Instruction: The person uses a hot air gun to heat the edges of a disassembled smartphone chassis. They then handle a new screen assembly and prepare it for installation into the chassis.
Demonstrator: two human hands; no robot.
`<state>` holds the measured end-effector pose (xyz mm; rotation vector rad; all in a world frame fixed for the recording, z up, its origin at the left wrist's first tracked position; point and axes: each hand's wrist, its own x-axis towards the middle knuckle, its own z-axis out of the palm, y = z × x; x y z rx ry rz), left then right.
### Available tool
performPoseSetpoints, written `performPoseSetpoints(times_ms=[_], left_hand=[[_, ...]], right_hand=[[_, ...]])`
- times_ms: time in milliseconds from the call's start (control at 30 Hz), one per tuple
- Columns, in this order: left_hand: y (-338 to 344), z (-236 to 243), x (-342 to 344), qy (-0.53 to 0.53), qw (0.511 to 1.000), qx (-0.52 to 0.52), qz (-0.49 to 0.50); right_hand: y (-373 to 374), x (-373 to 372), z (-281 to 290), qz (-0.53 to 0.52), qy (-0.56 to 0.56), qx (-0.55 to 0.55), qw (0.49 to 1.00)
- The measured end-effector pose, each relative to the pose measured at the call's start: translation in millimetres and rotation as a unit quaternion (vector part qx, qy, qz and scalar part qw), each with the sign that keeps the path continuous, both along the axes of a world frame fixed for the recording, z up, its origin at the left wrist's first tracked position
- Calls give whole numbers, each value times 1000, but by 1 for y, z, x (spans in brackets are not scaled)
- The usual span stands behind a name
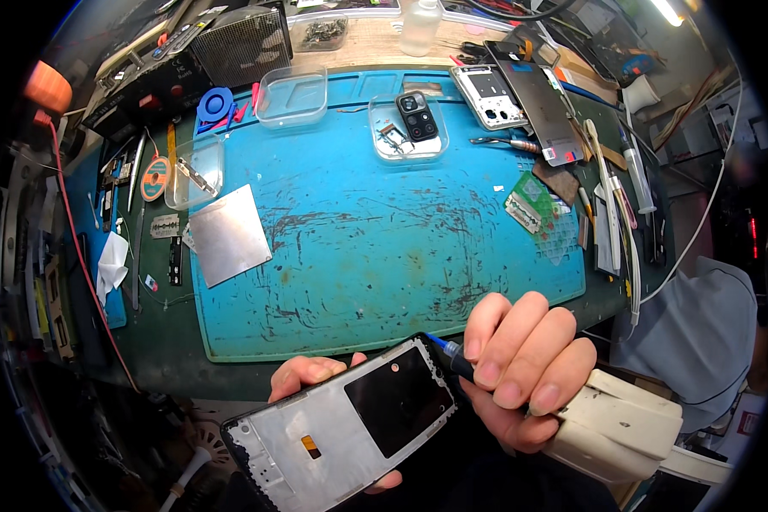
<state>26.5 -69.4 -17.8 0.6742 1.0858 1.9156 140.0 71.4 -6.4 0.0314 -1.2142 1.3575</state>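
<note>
Silver metal phone frame with a black rectangular panel (350, 427) sits at lower centre of frame, tilted, gripped from beneath by the left hand (316, 375). Right hand (520, 367) is closed around a thin blue-tipped black tool (449, 354), tip touching the frame's upper right corner. Behind: blue scuffed work mat (384, 239) on the table; clear plastic tray (405, 128) at upper centre.

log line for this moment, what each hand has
left hand: holds silver phone frame | right hand: grips blue-tipped black tool at frame's top edge | behind: blue work mat
</note>
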Motion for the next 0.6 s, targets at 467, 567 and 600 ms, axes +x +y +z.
performPoseSetpoints(times_ms=[467, 567, 600], left_hand=[[0, -6, -16, 21, 991, 73, -112], [1, -1, -18, 0, 990, 66, -126], [0, 0, -18, -1, 991, 57, -124]], right_hand=[[1, 1, 1, 14, -21, -13, 1000], [1, 2, 0, 8, -21, -11, 1000], [1, 1, 1, 7, -21, -13, 1000]])
